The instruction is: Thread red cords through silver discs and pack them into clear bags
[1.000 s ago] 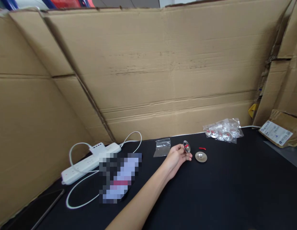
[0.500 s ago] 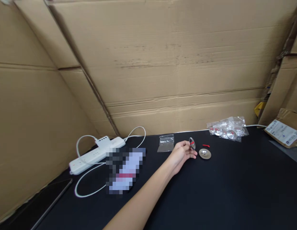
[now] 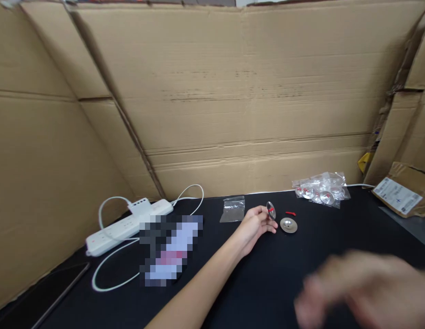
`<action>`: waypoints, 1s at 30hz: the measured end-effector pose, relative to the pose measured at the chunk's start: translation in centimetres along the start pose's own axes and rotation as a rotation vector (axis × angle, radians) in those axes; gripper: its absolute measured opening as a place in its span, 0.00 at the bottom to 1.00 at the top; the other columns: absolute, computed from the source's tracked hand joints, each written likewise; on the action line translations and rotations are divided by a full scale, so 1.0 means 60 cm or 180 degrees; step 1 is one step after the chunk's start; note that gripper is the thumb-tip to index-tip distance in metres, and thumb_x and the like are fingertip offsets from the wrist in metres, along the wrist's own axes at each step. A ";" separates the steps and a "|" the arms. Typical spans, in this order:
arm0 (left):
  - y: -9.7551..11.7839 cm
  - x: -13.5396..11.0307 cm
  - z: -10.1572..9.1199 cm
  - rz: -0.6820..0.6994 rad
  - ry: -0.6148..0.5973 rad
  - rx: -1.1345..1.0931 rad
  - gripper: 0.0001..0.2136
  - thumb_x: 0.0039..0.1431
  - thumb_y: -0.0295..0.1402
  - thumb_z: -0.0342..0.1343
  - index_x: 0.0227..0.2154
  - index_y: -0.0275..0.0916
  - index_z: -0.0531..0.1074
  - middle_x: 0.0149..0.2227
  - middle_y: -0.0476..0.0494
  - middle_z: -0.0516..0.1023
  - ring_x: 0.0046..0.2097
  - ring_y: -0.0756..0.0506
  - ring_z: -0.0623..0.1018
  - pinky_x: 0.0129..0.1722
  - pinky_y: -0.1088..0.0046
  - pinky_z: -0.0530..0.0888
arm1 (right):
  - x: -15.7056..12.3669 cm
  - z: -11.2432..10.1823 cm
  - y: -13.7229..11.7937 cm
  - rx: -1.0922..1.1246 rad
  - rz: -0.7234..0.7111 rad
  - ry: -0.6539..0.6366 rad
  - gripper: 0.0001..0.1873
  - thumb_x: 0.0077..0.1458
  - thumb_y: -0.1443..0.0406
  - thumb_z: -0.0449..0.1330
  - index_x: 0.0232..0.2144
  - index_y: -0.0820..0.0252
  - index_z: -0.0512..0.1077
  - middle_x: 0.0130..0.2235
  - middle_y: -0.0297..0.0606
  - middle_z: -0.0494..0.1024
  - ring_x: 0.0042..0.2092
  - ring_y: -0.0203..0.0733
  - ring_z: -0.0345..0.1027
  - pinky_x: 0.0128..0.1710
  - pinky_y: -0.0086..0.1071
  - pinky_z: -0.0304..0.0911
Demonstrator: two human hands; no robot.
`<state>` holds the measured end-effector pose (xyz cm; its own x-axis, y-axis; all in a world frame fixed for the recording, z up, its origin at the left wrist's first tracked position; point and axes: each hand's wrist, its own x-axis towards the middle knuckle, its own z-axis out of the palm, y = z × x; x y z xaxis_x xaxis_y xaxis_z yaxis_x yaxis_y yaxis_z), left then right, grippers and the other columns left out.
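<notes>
My left hand (image 3: 255, 226) reaches far out over the black table and pinches a small shiny metal disc (image 3: 270, 210) with a red bit on it, held on edge. A second metal disc (image 3: 288, 225) lies flat just right of it, and a small red piece (image 3: 290, 213) lies behind that disc. My right hand (image 3: 363, 288) comes in at the lower right close to the camera, smeared by motion, so its fingers cannot be read.
A small empty clear bag (image 3: 233, 209) lies left of my left hand. A pile of bagged discs (image 3: 321, 189) sits at the back right. A white power strip (image 3: 125, 225) with cable lies at the left. Cardboard walls (image 3: 233, 100) surround the table.
My right hand has come into view at the lower right, moving fast. The left hand still holds the disc in about the same place.
</notes>
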<state>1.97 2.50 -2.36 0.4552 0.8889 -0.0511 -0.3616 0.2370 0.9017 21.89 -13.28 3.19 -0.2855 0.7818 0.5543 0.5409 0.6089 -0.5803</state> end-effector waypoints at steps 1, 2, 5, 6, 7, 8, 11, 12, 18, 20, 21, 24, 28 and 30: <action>0.000 -0.001 0.000 0.0025 -0.0023 -0.0010 0.05 0.55 0.26 0.56 0.27 0.35 0.66 0.27 0.45 0.72 0.27 0.47 0.76 0.27 0.71 0.73 | 0.025 0.001 0.006 0.0030 -0.0017 0.0004 0.23 0.57 0.52 0.60 0.55 0.30 0.65 0.50 0.39 0.76 0.53 0.54 0.68 0.43 0.45 0.71; 0.000 -0.001 0.001 0.0052 -0.0051 -0.0022 0.06 0.54 0.27 0.58 0.27 0.35 0.66 0.27 0.45 0.72 0.27 0.48 0.75 0.28 0.71 0.73 | 0.053 0.007 0.015 0.0094 0.0060 0.0047 0.23 0.58 0.53 0.58 0.56 0.32 0.65 0.51 0.39 0.75 0.53 0.55 0.68 0.45 0.46 0.70; 0.002 -0.006 0.004 0.0113 -0.0125 0.0023 0.09 0.52 0.30 0.62 0.27 0.36 0.66 0.25 0.48 0.71 0.27 0.49 0.74 0.28 0.71 0.73 | 0.136 0.045 0.058 0.0024 0.0043 0.0078 0.31 0.56 0.53 0.61 0.61 0.44 0.61 0.56 0.43 0.69 0.54 0.55 0.67 0.51 0.51 0.66; 0.003 -0.008 0.005 0.0129 -0.0114 0.0074 0.10 0.52 0.32 0.63 0.27 0.36 0.66 0.25 0.48 0.70 0.27 0.49 0.74 0.28 0.72 0.73 | 0.155 0.061 0.076 -0.0072 -0.0025 -0.0043 0.37 0.53 0.53 0.64 0.63 0.47 0.57 0.58 0.44 0.67 0.55 0.55 0.65 0.53 0.52 0.63; 0.004 -0.010 0.006 0.0151 -0.0096 0.0138 0.11 0.52 0.34 0.63 0.27 0.36 0.66 0.25 0.49 0.70 0.26 0.50 0.73 0.28 0.72 0.72 | 0.167 0.076 0.093 -0.0127 -0.0105 -0.0152 0.41 0.50 0.53 0.66 0.63 0.50 0.56 0.58 0.46 0.67 0.55 0.55 0.65 0.53 0.52 0.63; 0.004 -0.012 0.007 0.0174 -0.0075 0.0206 0.11 0.52 0.35 0.63 0.27 0.36 0.67 0.25 0.48 0.70 0.26 0.50 0.72 0.28 0.73 0.72 | 0.172 0.089 0.109 -0.0125 -0.0162 -0.0238 0.42 0.49 0.54 0.67 0.63 0.51 0.56 0.56 0.46 0.68 0.53 0.53 0.67 0.52 0.49 0.64; 0.005 -0.015 0.009 0.0241 -0.0104 0.0386 0.12 0.51 0.36 0.64 0.28 0.35 0.68 0.27 0.47 0.71 0.27 0.51 0.71 0.28 0.74 0.71 | 0.163 0.111 0.138 -0.0071 -0.0314 -0.0348 0.30 0.53 0.60 0.65 0.57 0.52 0.64 0.48 0.42 0.73 0.47 0.46 0.69 0.48 0.42 0.66; 0.005 -0.015 0.010 0.0262 -0.0139 0.0433 0.12 0.50 0.37 0.64 0.28 0.35 0.68 0.27 0.47 0.71 0.27 0.51 0.71 0.28 0.74 0.71 | 0.156 0.113 0.142 -0.0052 -0.0338 -0.0314 0.25 0.55 0.61 0.63 0.55 0.52 0.66 0.45 0.40 0.74 0.45 0.45 0.70 0.47 0.40 0.67; 0.009 -0.013 0.009 0.0405 -0.0105 0.0927 0.16 0.51 0.45 0.63 0.26 0.35 0.70 0.23 0.48 0.69 0.25 0.50 0.71 0.24 0.75 0.68 | 0.143 0.105 0.143 0.0062 -0.0241 -0.0060 0.16 0.53 0.62 0.65 0.45 0.55 0.70 0.38 0.36 0.75 0.35 0.40 0.69 0.35 0.32 0.67; 0.010 -0.013 0.008 0.0474 -0.0015 0.1138 0.16 0.51 0.45 0.63 0.26 0.35 0.71 0.22 0.48 0.69 0.23 0.51 0.69 0.22 0.76 0.66 | 0.143 0.105 0.144 0.0050 -0.0224 -0.0046 0.17 0.52 0.60 0.66 0.44 0.55 0.70 0.37 0.35 0.75 0.35 0.40 0.69 0.34 0.31 0.66; 0.010 -0.012 0.008 0.0490 0.0033 0.1216 0.16 0.51 0.44 0.63 0.26 0.35 0.71 0.22 0.48 0.69 0.23 0.51 0.69 0.22 0.76 0.66 | 0.143 0.105 0.145 0.0021 -0.0226 -0.0061 0.18 0.52 0.59 0.67 0.45 0.55 0.70 0.37 0.35 0.75 0.35 0.40 0.69 0.34 0.32 0.66; 0.012 -0.012 0.008 0.0581 0.0153 0.1394 0.14 0.53 0.43 0.61 0.28 0.36 0.73 0.25 0.46 0.72 0.26 0.49 0.71 0.25 0.75 0.68 | 0.141 0.107 0.147 -0.0093 -0.0222 -0.0138 0.20 0.52 0.57 0.66 0.46 0.54 0.70 0.39 0.36 0.76 0.37 0.41 0.70 0.38 0.34 0.67; 0.016 -0.016 0.013 0.1203 0.0408 0.2010 0.11 0.57 0.41 0.58 0.29 0.38 0.77 0.32 0.44 0.76 0.35 0.45 0.75 0.36 0.73 0.70 | 0.138 0.109 0.151 -0.0185 -0.0147 -0.0178 0.22 0.52 0.55 0.66 0.48 0.54 0.70 0.40 0.38 0.75 0.36 0.42 0.70 0.38 0.36 0.67; 0.017 -0.019 0.016 0.1371 0.0453 0.2243 0.11 0.58 0.40 0.57 0.27 0.39 0.77 0.31 0.44 0.77 0.35 0.45 0.75 0.37 0.73 0.69 | 0.137 0.111 0.152 -0.0233 -0.0120 -0.0185 0.23 0.52 0.55 0.67 0.48 0.54 0.70 0.38 0.37 0.75 0.35 0.41 0.70 0.36 0.35 0.67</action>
<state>1.90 1.36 -0.97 0.2694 0.8978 0.3483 0.1343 -0.3932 0.9096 19.19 -0.38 -1.53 -0.3509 0.7663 0.5383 0.5846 0.6283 -0.5133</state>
